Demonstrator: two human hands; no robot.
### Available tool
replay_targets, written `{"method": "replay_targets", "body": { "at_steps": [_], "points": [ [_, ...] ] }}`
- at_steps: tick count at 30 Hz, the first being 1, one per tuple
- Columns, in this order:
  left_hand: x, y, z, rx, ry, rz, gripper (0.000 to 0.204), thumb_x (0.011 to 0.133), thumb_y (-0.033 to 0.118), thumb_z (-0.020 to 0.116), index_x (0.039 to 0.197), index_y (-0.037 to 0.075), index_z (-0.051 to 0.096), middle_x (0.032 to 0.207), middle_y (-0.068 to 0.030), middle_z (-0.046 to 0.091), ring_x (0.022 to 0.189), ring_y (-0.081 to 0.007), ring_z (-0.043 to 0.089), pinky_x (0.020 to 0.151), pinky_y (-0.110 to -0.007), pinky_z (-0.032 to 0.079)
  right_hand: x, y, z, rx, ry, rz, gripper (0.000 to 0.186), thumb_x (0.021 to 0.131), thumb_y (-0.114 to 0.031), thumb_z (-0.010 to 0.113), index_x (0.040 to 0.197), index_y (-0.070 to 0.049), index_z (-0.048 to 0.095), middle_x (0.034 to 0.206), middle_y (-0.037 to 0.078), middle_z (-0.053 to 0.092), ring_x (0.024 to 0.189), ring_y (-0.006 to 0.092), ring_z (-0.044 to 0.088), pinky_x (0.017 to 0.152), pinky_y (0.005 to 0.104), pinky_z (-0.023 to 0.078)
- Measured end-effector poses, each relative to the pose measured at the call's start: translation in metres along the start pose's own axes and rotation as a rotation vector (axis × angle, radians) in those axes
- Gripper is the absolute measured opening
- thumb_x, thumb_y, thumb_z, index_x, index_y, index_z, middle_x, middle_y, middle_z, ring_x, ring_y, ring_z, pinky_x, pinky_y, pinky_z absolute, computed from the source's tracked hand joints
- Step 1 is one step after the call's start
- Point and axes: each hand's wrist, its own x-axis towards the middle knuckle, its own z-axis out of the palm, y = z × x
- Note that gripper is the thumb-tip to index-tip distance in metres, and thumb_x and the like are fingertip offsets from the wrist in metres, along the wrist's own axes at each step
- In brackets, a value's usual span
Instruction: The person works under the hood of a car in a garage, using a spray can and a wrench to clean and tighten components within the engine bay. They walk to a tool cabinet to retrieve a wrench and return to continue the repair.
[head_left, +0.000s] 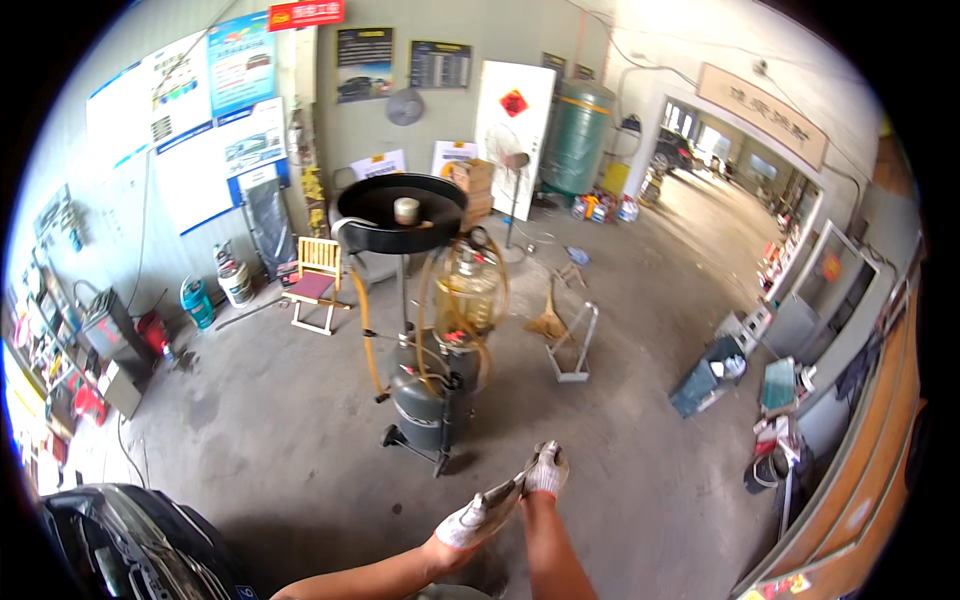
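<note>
White knit work gloves with grey smudged palms cover both my hands, which meet low in the view. My left hand (478,517) reaches up to the right, held flat with its fingers stretched out. At its fingertips, my right hand (547,470) is closed with curled fingers; what lies inside it, if anything, is hidden. Beyond my hands stands a wheeled waste oil drainer with a grey tank (425,405), a clear chamber (468,295) and amber hoses. A small pale cylinder, perhaps an oil filter (406,210), stands in its round black pan (395,241).
A dark car's front (140,545) is at the lower left. A wooden folding chair (317,270) stands by the left wall. Behind the drainer are a broom (547,322), a metal frame (575,377) and a fan (515,160). A grey bin (700,380) sits right.
</note>
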Motion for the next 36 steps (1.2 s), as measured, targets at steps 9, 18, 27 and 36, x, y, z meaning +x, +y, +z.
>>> {"method": "replay_targets", "body": {
  "at_steps": [9,18,27,36],
  "points": [
    [-0.263,0.184,0.032,0.758,0.194,0.134,0.069,0.114,0.036,0.058,0.169,0.002,0.035,0.168,-0.0244,0.044,0.155,-0.0355,0.046,0.129,-0.055,0.034,-0.187,0.045,0.197,0.349,-0.428,-0.015,0.036,0.111,-0.045,0.064,0.095,-0.013,0.063,0.064,0.0,0.054,0.049,0.0127,0.048,0.046,0.0281,0.039],
    [-0.288,0.374,0.029,1.222,0.407,0.617,0.074,0.113,0.037,0.058,0.17,0.003,0.028,0.169,-0.0196,0.043,0.154,-0.0379,0.045,0.121,-0.054,0.041,-0.255,0.127,0.404,0.264,-0.88,0.17,0.032,0.116,-0.035,0.055,0.103,-0.007,0.064,0.07,0.004,0.061,0.06,0.0156,0.057,0.055,0.0303,0.046],
    [-0.297,0.594,0.007,0.76,0.736,0.911,0.015,0.107,0.007,0.061,0.12,0.002,0.067,0.11,-0.0101,0.074,0.094,-0.0239,0.073,0.087,-0.04,0.062,-0.166,0.373,0.566,-0.214,-0.684,0.395,0.014,0.109,-0.026,0.07,0.105,-0.012,0.07,0.083,0.002,0.072,0.063,0.0137,0.064,0.06,0.0309,0.053],
    [-0.285,0.804,0.039,0.774,1.039,1.209,0.016,0.114,0.014,0.056,0.121,0.001,0.064,0.107,-0.0109,0.074,0.082,-0.0208,0.072,0.077,-0.037,0.063,-0.15,0.454,0.763,-0.492,-1.071,0.801,0.031,0.108,-0.031,0.07,0.127,-0.008,0.074,0.116,0.004,0.077,0.105,0.0161,0.072,0.095,0.0335,0.058]
  ]
}}
